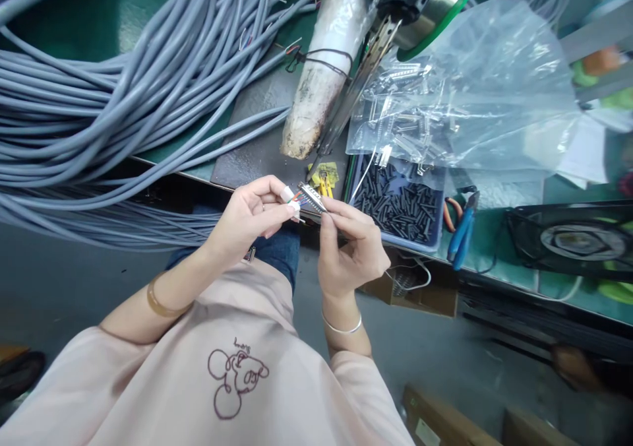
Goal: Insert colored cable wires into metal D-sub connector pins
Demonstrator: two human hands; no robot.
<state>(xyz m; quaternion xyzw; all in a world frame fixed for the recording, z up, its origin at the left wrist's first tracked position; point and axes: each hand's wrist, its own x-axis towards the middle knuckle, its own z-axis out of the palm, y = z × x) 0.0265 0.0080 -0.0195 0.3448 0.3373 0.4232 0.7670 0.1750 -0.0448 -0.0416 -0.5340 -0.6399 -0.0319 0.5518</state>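
Grey floor below, green worktop [527, 245] across the view, and grey cables [113, 109] sprawl over its left side, some hanging past the front edge. Here at the middle of that edge are the two hands! The left hand [254, 215], white wraps on its fingertips, has thumb and finger pinched together on thin coloured wires [297, 199]. The right hand [349, 245] is clamped on the connector [312, 198], thumb below and fingers above, gripping its near right end. So the connector sits right between the hands, slanting from upper left to lower right, just off the left fingertips. The wires look to run into its left side, though that spot is small and blurry.

Beyond the connector, a yellow piece [325, 183] lies close to the front edge, under the tip of a wrapped white bundle [326, 63]. Over to the right, a blue tray [438, 218] full of black sleeves [395, 202] sits along the front edge, a clear bag [514, 96] of metal parts overlapping its far rim. Just beside the tray's right side, blue-handled cutters [461, 235]; further toward the right edge, a black fan [573, 240].
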